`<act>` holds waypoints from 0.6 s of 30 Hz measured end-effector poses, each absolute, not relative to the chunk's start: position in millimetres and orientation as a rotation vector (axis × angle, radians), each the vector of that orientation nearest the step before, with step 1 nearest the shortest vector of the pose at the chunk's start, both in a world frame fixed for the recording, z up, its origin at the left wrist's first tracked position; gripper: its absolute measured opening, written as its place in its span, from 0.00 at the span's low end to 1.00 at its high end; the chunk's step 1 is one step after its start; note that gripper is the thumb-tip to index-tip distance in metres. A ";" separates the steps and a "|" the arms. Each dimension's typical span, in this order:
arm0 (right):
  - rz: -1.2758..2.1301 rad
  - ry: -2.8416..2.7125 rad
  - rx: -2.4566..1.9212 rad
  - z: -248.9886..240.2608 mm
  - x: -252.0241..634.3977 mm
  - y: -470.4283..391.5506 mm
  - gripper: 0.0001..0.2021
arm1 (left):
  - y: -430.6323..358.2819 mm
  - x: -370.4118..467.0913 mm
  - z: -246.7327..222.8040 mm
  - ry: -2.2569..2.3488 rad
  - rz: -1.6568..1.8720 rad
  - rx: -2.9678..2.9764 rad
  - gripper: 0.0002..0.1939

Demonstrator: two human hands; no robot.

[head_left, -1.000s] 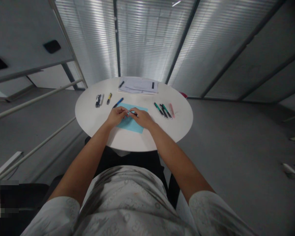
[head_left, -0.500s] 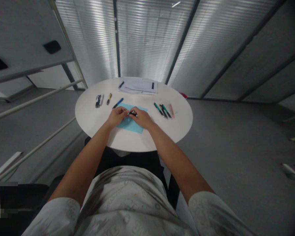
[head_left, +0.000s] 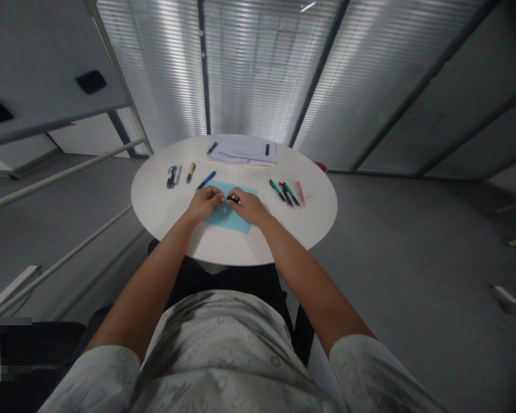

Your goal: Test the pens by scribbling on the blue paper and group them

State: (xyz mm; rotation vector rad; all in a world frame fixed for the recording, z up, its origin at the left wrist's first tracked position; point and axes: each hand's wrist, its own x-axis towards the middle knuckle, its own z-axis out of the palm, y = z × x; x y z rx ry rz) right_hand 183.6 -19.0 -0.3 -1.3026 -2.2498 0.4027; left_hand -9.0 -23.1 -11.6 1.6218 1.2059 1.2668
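Both hands meet over a light blue sheet (head_left: 232, 219) near the front of the round white table (head_left: 155, 212). My right hand (head_left: 246, 205) is closed on a small black pen (head_left: 233, 199), whose tip points toward the left hand. The fingers of my left hand (head_left: 206, 203) are pinched together at the pen's clear end; what they grip is too small to make out. Just beyond my left hand a blue and black pen (head_left: 206, 180) lies slanted at the sheet's upper left corner.
Papers (head_left: 245, 150) with a dark pen lie at the table's far edge. Several green and black pens (head_left: 285, 194) and a pink strip (head_left: 300, 194) lie at the right. Dark pens (head_left: 171, 177) and a yellow pen (head_left: 191, 172) lie at the left.
The hands have shifted only slightly, with a little more of the space between the left fingertips and the black pen showing. Everything else on the table stays in place.
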 end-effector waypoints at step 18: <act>0.414 -2.251 -1.297 -4.7 184.7 -15.1 0.12 | -21.9 -12.7 -11.3 1.319 1.291 1.734 0.10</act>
